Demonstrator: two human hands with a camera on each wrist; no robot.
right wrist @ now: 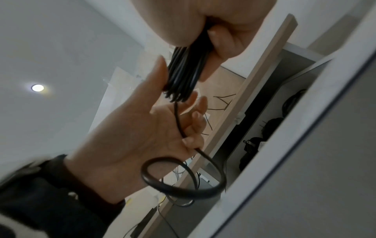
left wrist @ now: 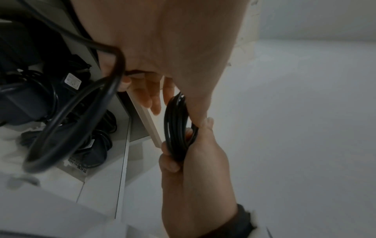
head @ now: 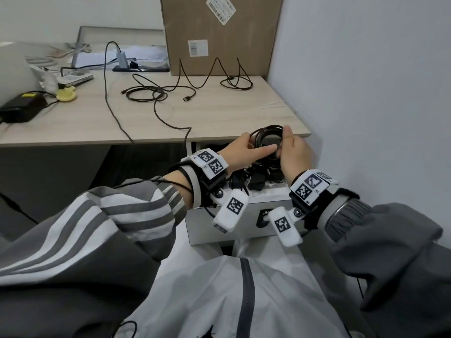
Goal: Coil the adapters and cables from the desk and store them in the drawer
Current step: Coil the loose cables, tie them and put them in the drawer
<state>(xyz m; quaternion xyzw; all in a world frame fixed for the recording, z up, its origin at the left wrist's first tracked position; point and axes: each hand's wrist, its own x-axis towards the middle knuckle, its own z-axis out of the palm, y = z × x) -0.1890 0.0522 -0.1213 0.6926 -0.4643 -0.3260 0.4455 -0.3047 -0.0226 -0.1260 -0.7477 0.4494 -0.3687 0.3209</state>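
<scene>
Coil [head: 268, 140] control matters: we keep the right hand [head: 295, 152] pinching the loops, the left hand [head: 240, 148] gripping the opposite side, then lower it flat into the drawer [head: 244, 215].

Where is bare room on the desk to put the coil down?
Free: the near desk strip between the black adapter and the long hanging cable; also the right corner. Crowded: the middle, under loose cables; the drawer too.

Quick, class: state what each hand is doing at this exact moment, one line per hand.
Left hand: fingers curled round the loose end of the coiled black cable.
Right hand: pinching the bundled loops of the same coil.
</scene>
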